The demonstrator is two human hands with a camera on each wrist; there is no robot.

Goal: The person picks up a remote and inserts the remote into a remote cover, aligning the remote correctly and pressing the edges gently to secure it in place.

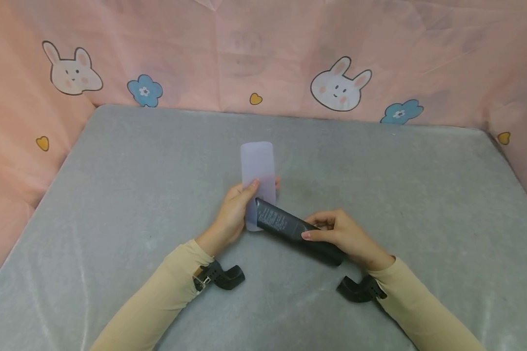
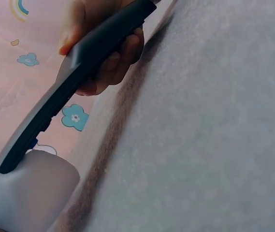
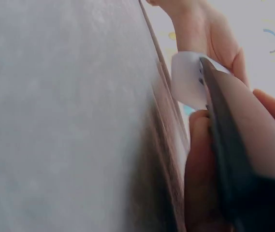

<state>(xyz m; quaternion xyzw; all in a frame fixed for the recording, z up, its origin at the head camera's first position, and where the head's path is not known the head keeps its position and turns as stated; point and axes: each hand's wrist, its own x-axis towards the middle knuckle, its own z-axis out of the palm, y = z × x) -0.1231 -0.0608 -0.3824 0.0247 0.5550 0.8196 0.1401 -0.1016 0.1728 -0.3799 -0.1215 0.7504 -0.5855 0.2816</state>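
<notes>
So the left hand [image 1: 233, 214] has a pale lilac case [image 1: 257, 160] pinched, thumb in front and fingers behind, its far end toward 12 o'clock over the middle of the grey table [image 1: 158, 170]. The right hand [image 1: 348, 237], around 4 o'clock from the case, grips a slim black device [image 1: 278, 221] with small print; its tip points to 10 o'clock, overlapping the case's lower part, hard to tell if inside.
</notes>
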